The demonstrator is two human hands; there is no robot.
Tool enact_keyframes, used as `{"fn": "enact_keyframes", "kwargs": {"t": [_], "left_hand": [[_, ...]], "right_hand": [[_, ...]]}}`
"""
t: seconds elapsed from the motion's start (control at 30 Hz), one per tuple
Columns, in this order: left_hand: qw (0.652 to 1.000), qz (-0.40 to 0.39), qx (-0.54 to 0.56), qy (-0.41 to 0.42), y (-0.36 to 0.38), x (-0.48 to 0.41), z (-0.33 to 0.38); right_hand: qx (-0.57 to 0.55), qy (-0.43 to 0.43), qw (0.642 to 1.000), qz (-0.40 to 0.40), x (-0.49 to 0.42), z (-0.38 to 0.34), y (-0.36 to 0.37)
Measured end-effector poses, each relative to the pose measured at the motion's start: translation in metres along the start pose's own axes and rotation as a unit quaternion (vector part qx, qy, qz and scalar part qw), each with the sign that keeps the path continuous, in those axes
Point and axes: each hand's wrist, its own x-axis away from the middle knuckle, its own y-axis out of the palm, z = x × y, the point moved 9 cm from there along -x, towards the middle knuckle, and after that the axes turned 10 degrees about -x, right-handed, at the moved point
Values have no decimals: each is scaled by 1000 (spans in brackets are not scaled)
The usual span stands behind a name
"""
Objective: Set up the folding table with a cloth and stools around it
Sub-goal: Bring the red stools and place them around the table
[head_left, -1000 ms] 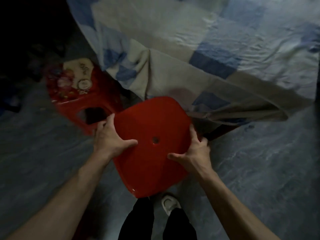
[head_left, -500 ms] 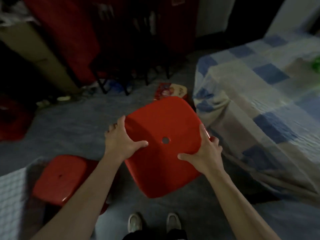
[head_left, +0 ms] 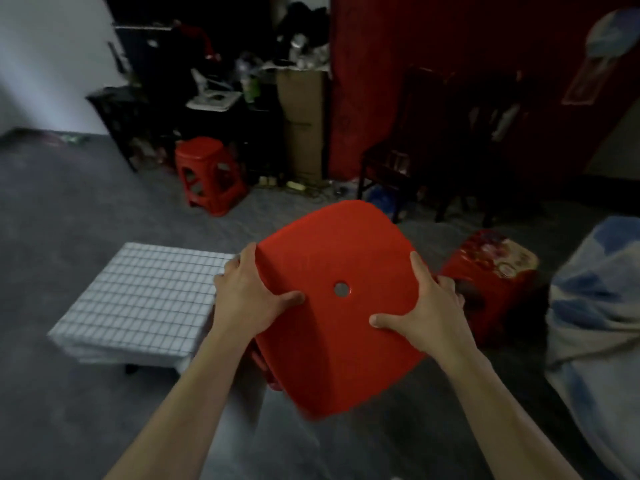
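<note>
I hold a red plastic stool (head_left: 332, 258) in front of me, its seat with a small centre hole facing the camera. My left hand (head_left: 247, 296) grips the seat's left edge and my right hand (head_left: 427, 311) grips its right edge. To the left stands a low table (head_left: 138, 303) covered with a white grid-pattern cloth. A second red stool (head_left: 207, 174) stands farther back by the dark furniture. A third red stool with a printed seat (head_left: 491, 268) stands just right of the one I hold.
A bed with a blue and white checked blanket (head_left: 599, 317) fills the right edge. A dark wooden chair (head_left: 408, 143), a cardboard box (head_left: 303, 123) and cluttered dark shelves (head_left: 194, 91) line the back. The floor is grey.
The view has swung left, away from the bed, bringing the cloth-covered table and the far stool into sight. Both hands keep their grip on the red stool.
</note>
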Motion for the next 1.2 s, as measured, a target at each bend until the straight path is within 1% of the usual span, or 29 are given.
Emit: {"fn": "enact_keyframes", "kwargs": {"t": [0.13, 0.23, 0.5, 0.6, 0.73, 0.9, 1.07, 1.2], "left_hand": [[999, 18, 1, -47, -48, 16, -100], [996, 34, -15, -79, -81, 32, -163], [979, 71, -3, -191, -141, 65, -291], [968, 78, -25, -236, -155, 71, -331], [945, 95, -51, -309, -173, 85, -375], [906, 126, -79, -396, -205, 115, -430], [872, 160, -84, -455, -233, 152, -496], [855, 153, -74, -490, -234, 168, -565]], "right_hand": [[8, -35, 999, -37, 27, -66, 71], [23, -63, 995, -68, 44, -106, 117], [61, -142, 974, -163, 65, -199, 216], [79, -170, 961, -205, 61, -227, 259], [82, -217, 936, -265, 59, -265, 318], [83, -275, 900, -327, 81, -322, 387], [91, -327, 861, -379, 116, -383, 456], [119, -343, 840, -404, 140, -419, 523]]}}
